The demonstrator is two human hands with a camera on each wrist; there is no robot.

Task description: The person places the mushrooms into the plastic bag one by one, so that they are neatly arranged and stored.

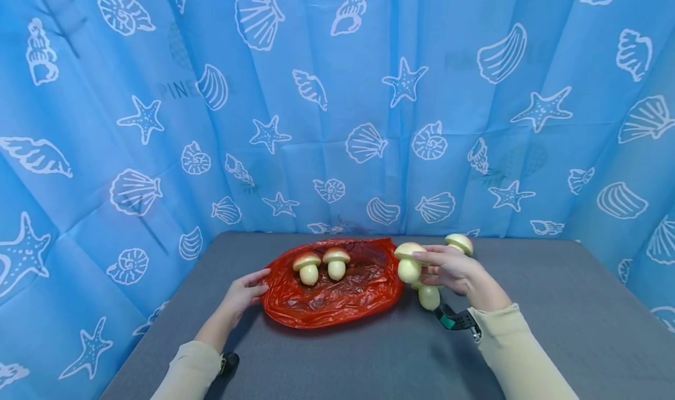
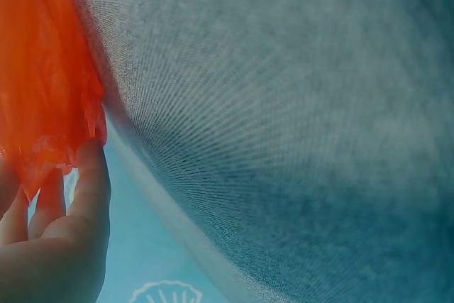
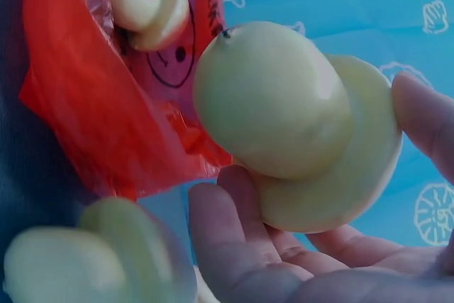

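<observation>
A red plastic bag (image 1: 337, 309) lies open on the grey table, two toy mushrooms (image 1: 308, 269) side by side inside it. At the bag's left end, my left hand (image 1: 244, 297) grips the rim; the left wrist view shows the fingertips against the crumpled red plastic (image 2: 50, 69). My right hand (image 1: 448, 268) holds a pale mushroom (image 1: 408, 263) by its cap, just off the bag's right end. In the right wrist view, the thumb and fingers are around the cap and the rounded stem (image 3: 269, 97) points away from the palm.
Beneath the right hand, another mushroom (image 1: 429, 297) stands on the table (image 1: 327, 365). One more mushroom (image 1: 460, 243) is behind that hand, partly hidden by it. A blue curtain (image 1: 337, 113) with white shells and starfish hangs along the table's back edge.
</observation>
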